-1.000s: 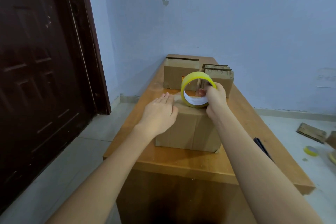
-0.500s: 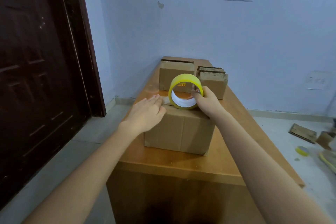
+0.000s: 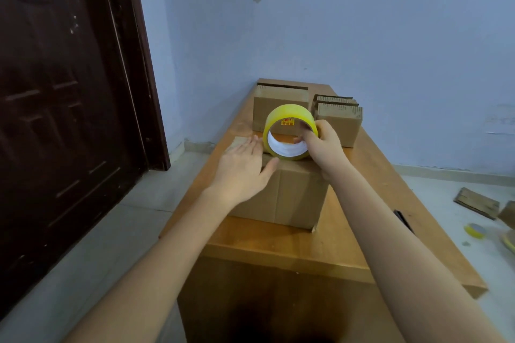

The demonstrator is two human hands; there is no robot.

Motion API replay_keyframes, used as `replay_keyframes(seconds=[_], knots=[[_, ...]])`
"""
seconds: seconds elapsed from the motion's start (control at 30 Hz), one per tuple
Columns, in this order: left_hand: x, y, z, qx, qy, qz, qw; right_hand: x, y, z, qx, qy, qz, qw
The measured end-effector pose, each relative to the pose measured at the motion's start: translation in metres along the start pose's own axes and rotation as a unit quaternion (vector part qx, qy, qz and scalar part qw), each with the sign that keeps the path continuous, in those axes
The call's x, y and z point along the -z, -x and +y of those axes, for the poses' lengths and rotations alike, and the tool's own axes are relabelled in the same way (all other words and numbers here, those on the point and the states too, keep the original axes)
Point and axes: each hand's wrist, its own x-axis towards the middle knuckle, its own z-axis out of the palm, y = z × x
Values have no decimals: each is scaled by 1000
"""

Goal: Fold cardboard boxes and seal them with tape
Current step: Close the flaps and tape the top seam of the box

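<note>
A folded cardboard box (image 3: 295, 198) stands on the wooden table (image 3: 292, 248). My left hand (image 3: 241, 172) lies flat on the box's top left side, fingers straight, thumb out towards the roll. My right hand (image 3: 323, 147) grips a yellow tape roll (image 3: 289, 117) that stands upright on the box's top, fingers hooked into its white core. The box's top is mostly hidden behind both hands and the roll.
Stacks of flat cardboard boxes (image 3: 281, 106) (image 3: 338, 120) stand at the table's far end against the blue wall. A dark object (image 3: 402, 220) lies by the table's right edge. Cardboard scraps (image 3: 476, 203) and a tape roll (image 3: 473, 230) lie on the floor right. A dark door (image 3: 61, 108) is at left.
The tape roll and my right hand have shifted slightly along the box top. My left hand has slid closer to the roll, its thumb now spread out beside it.
</note>
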Motion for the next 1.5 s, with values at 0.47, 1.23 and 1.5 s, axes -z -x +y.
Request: replay_keyframes(seconds=[0.47,1.23,1.5], knots=[[-9,-9,-4,-20,-23,8,1000,6,5,7,4,28,-8,1000],[-1,-4,0,-37,-19,38,998,7,10,9,-79,-294,185,935],[-10,-1,36,-45,46,76,995,4,9,11,-88,-312,198,925]])
